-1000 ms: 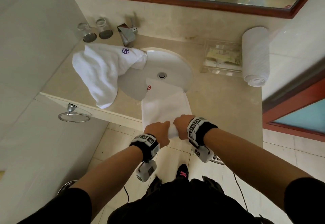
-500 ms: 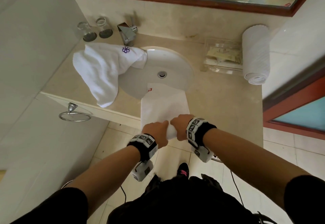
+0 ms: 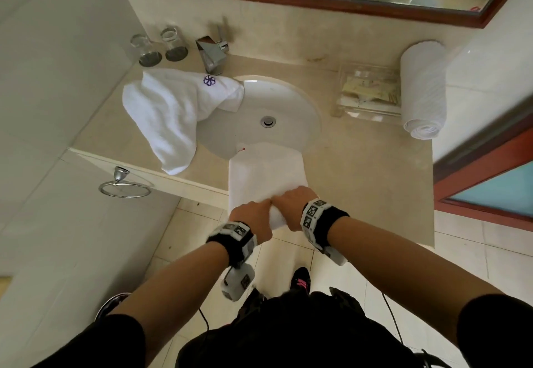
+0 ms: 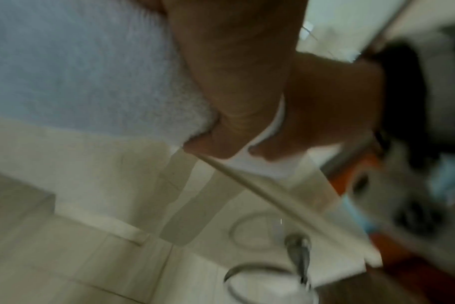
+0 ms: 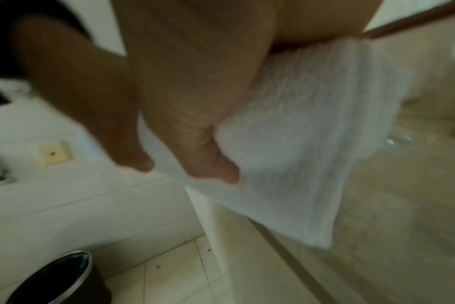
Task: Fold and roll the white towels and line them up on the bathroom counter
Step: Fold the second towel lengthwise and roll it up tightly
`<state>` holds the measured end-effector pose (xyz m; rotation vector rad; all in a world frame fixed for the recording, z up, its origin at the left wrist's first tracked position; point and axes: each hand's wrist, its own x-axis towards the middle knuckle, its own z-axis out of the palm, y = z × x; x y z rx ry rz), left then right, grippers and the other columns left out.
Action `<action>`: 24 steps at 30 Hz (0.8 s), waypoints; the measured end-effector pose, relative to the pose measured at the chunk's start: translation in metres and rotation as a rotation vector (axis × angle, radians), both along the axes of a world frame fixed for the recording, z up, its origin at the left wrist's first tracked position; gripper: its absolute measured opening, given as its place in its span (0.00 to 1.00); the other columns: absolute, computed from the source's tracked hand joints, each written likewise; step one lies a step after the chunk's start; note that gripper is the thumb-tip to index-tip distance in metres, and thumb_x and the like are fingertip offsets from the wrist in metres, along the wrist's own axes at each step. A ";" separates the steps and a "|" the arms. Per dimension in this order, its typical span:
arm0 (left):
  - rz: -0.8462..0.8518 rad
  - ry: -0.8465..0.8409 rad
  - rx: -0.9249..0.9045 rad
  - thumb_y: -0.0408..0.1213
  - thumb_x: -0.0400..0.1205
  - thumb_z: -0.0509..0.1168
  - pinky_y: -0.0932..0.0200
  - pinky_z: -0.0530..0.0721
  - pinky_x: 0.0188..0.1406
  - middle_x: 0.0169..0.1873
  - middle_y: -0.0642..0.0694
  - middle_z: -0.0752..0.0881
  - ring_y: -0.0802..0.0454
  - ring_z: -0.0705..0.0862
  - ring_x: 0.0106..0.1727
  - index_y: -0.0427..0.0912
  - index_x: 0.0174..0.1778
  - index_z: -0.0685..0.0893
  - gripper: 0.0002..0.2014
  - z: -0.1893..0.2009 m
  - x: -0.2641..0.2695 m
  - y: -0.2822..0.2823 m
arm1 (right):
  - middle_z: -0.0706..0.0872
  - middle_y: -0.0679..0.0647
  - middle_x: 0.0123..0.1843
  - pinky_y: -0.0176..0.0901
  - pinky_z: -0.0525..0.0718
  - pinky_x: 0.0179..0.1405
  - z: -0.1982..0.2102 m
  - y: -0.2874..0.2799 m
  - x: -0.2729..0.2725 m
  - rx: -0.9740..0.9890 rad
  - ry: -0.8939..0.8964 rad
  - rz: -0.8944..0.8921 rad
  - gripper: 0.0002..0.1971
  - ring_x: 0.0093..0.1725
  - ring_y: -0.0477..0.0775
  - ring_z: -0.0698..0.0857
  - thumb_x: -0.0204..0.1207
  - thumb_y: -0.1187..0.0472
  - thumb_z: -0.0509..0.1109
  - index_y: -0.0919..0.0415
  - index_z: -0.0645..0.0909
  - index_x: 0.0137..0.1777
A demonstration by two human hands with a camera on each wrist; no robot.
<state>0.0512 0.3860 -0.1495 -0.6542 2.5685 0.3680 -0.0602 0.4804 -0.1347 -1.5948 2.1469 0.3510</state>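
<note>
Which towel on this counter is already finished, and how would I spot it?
Start at the round white sink basin and look right, past the clear plastic amenity tray, to the wall. There lies the tightly rolled white towel. Unlike the crumpled white towel with a purple emblem, it shows a spiral end.

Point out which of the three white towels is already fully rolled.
The rolled towel at the counter's right end beside the clear tray. The others are unrolled: one crumpled left of the sink, one flat in the hands.
</note>
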 end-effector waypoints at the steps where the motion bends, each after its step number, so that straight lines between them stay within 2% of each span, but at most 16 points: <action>1: 0.046 -0.027 0.056 0.42 0.70 0.72 0.56 0.84 0.38 0.39 0.53 0.84 0.50 0.85 0.38 0.51 0.56 0.78 0.19 0.001 -0.003 -0.005 | 0.83 0.51 0.56 0.52 0.79 0.55 0.000 0.000 0.003 -0.065 0.068 0.033 0.29 0.53 0.58 0.84 0.66 0.56 0.77 0.51 0.73 0.67; 3: 0.060 -0.105 0.154 0.41 0.66 0.76 0.57 0.84 0.38 0.37 0.53 0.84 0.51 0.85 0.38 0.48 0.52 0.82 0.19 0.005 -0.009 -0.018 | 0.81 0.53 0.59 0.53 0.76 0.56 -0.004 0.003 0.011 -0.149 0.125 0.050 0.33 0.55 0.59 0.82 0.65 0.57 0.77 0.53 0.69 0.70; 6: 0.014 -0.191 0.218 0.42 0.61 0.78 0.54 0.87 0.45 0.44 0.50 0.88 0.49 0.86 0.43 0.48 0.55 0.83 0.26 0.009 -0.011 -0.025 | 0.83 0.53 0.57 0.51 0.77 0.54 -0.014 0.012 0.018 -0.117 0.069 -0.024 0.29 0.53 0.59 0.84 0.67 0.58 0.75 0.54 0.70 0.68; 9: -0.085 -0.179 0.113 0.47 0.65 0.78 0.54 0.84 0.45 0.50 0.50 0.87 0.48 0.85 0.45 0.52 0.62 0.78 0.29 0.007 -0.005 -0.016 | 0.87 0.52 0.54 0.48 0.81 0.49 -0.011 0.012 0.014 -0.008 -0.039 -0.103 0.24 0.50 0.58 0.87 0.70 0.58 0.74 0.53 0.74 0.66; 11: -0.140 -0.150 0.043 0.50 0.66 0.77 0.52 0.84 0.46 0.50 0.49 0.86 0.47 0.86 0.47 0.54 0.65 0.73 0.32 0.004 0.003 -0.007 | 0.87 0.50 0.51 0.45 0.84 0.46 -0.009 0.011 0.005 0.094 -0.136 -0.100 0.22 0.46 0.54 0.87 0.67 0.56 0.75 0.52 0.77 0.62; 14: -0.164 -0.132 0.007 0.48 0.67 0.75 0.53 0.84 0.43 0.46 0.50 0.85 0.46 0.85 0.43 0.52 0.61 0.73 0.27 0.006 0.004 -0.002 | 0.88 0.47 0.42 0.47 0.89 0.43 -0.007 0.008 -0.006 0.218 -0.222 -0.100 0.23 0.38 0.51 0.87 0.58 0.53 0.76 0.48 0.81 0.56; 16: -0.165 -0.099 -0.025 0.47 0.68 0.74 0.54 0.82 0.41 0.44 0.50 0.85 0.46 0.84 0.41 0.52 0.58 0.75 0.24 0.015 -0.006 -0.008 | 0.89 0.50 0.41 0.44 0.89 0.40 -0.001 0.005 -0.013 0.243 -0.224 -0.159 0.19 0.38 0.54 0.89 0.59 0.54 0.77 0.52 0.84 0.52; 18: -0.189 -0.063 -0.076 0.47 0.68 0.72 0.54 0.82 0.42 0.45 0.50 0.86 0.46 0.85 0.43 0.53 0.57 0.76 0.22 0.029 -0.020 -0.019 | 0.90 0.52 0.42 0.44 0.87 0.39 0.007 0.000 -0.026 0.198 -0.228 -0.225 0.18 0.40 0.56 0.89 0.60 0.54 0.77 0.53 0.84 0.51; 21: -0.211 -0.004 -0.154 0.48 0.69 0.72 0.54 0.82 0.45 0.46 0.49 0.85 0.45 0.86 0.47 0.54 0.58 0.77 0.22 0.059 -0.049 -0.039 | 0.87 0.50 0.45 0.46 0.87 0.43 0.036 -0.011 -0.052 0.033 -0.196 -0.279 0.20 0.43 0.56 0.87 0.61 0.51 0.78 0.49 0.81 0.54; 24: -0.216 0.096 -0.233 0.47 0.68 0.71 0.53 0.82 0.43 0.44 0.49 0.85 0.45 0.85 0.43 0.54 0.57 0.76 0.22 0.104 -0.086 -0.060 | 0.84 0.48 0.43 0.44 0.83 0.39 0.079 -0.026 -0.083 -0.143 -0.072 -0.305 0.16 0.42 0.56 0.86 0.65 0.50 0.75 0.48 0.79 0.53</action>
